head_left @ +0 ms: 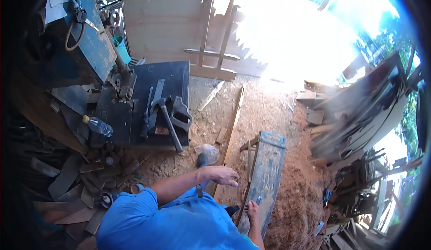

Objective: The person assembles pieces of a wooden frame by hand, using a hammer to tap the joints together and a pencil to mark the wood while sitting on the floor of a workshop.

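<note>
My left hand (223, 176) hangs loosely in front of my blue shirt, its fingers slightly bent and nothing visible in it. Below it to the right, my right hand (252, 209) is closed over the worn wooden bench (266, 171). A small bluish, shiny piece (258, 199) shows at its fingertips; I cannot make out what it is. On the dark table (175, 72) at the left are a claw hammer (168, 120), a handsaw (182, 114), and a long thin tool (147, 111) with a dark handle.
A long wooden strip (235, 122) lies on the dusty ground between table and bench. Sawdust (296, 196) is heaped right of the bench. Stacked boards (372, 115) lean at the right. A plastic bottle (98, 126) lies at the table's left; wood scraps (67, 178) fill the lower left.
</note>
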